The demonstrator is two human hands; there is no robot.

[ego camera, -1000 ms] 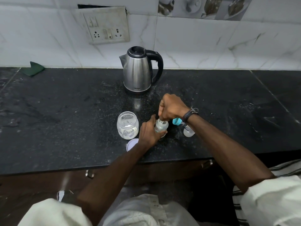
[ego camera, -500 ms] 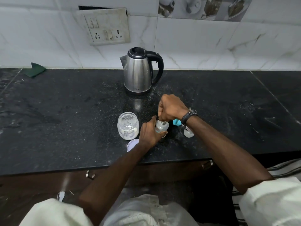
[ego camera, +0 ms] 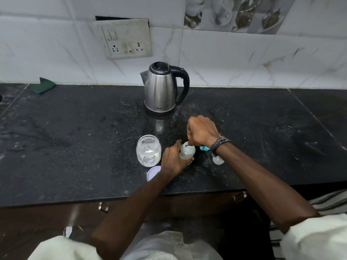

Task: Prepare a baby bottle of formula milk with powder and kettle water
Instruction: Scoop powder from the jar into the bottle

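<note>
My left hand [ego camera: 173,159] wraps the baby bottle [ego camera: 186,152], grip closed around its lower body from the left side; the bottle stands upright on the desk [ego camera: 75,147], near the front edge and roughly at mid-width. Bottle mouth is open, no teat on it. My right hand [ego camera: 202,133] sits directly above the bottle mouth, fingers curled into a closed fist pointing down at the opening; I cannot tell what the grip has hold of, as the fingers hide it. A dark wristband [ego camera: 218,144] is on the right wrist. Just left of the bottle, apart from my left hand, stands the glass jar [ego camera: 148,150], uncapped, with white powder in its lower part and residue on the walls. The jar lid [ego camera: 153,173] lies flat on the desk in front of the jar, close to the front edge, partly covered by my left wrist. To the right of the bottle, under my right forearm, lie a small blue piece [ego camera: 204,148] and a clear rounded cap [ego camera: 218,160], both resting on the desk. The steel kettle [ego camera: 161,91] stands upright toward the back edge, near the wall, handle to the right, well apart from the bottle. A green cloth [ego camera: 43,85] lies at the back left of the desk against the wall.
</note>
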